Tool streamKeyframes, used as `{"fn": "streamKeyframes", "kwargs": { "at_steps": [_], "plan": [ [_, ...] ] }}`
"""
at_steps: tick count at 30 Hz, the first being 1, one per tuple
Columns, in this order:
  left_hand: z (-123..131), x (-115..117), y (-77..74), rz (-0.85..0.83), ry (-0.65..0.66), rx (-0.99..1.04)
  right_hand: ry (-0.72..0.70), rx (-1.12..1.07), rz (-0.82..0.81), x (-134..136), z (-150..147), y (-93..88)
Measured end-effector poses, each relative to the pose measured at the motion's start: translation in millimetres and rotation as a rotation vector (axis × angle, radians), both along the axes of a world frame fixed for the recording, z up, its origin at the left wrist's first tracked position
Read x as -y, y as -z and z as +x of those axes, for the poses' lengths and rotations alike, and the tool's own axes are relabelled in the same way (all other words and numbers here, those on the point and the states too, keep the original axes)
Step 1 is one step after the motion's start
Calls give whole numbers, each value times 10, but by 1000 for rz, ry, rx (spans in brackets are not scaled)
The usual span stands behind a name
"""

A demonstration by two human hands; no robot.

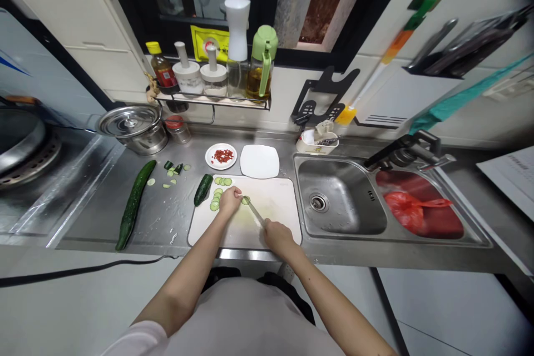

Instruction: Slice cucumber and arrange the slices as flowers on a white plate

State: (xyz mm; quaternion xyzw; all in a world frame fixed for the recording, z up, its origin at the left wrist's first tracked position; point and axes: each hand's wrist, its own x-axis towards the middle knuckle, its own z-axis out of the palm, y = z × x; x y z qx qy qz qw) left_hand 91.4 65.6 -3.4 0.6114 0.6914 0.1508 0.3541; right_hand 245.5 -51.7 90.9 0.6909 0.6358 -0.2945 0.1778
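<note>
Gripping a knife (255, 212) by its handle, the right hand (277, 236) was clenched over the near part of a white cutting board (279, 197). The blade slanted up and to the left, and its tip met a cucumber piece (246, 199). The left hand (231, 200) was curled over that piece and apparently pinned it to the board; how much of it lay under the fingers could not be told. Cut slices (216, 201) lay just left of this hand, with more (223, 181) at the board's far edge. A dark cucumber half (203, 189) lay across the board's left rim. On the wet steel counter (167, 222) further left were loose trimmings (174, 169) and a whole cucumber (133, 206). Behind the board stood a small plate of chopped red chilli (221, 156) beside a white square plate (259, 161). To the right was a double sink (342, 200), its far basin holding a red bag (411, 208).
</note>
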Motion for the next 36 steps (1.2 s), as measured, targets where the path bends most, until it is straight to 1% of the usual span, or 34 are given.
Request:
{"fn": "streamKeyframes", "kwargs": {
  "at_steps": [9, 19, 29, 33, 36],
  "plan": [
    [1, 7, -8, -2, -7, -8, -1, -2, 3, 21, -1, 3],
    [3, 11, -19, 2, 4, -16, -16, 1, 23, 238, 114, 46],
    [12, 24, -43, 9, 17, -30, 8, 10, -36, 369, 189, 12],
    [13, 46, -57, 36, 44, -45, 2, -7, 14, 385, 273, 10],
    [15, 103, -69, 69, 80, -52, 78, 5, 86, 345, 361, 25]
  ]
}}
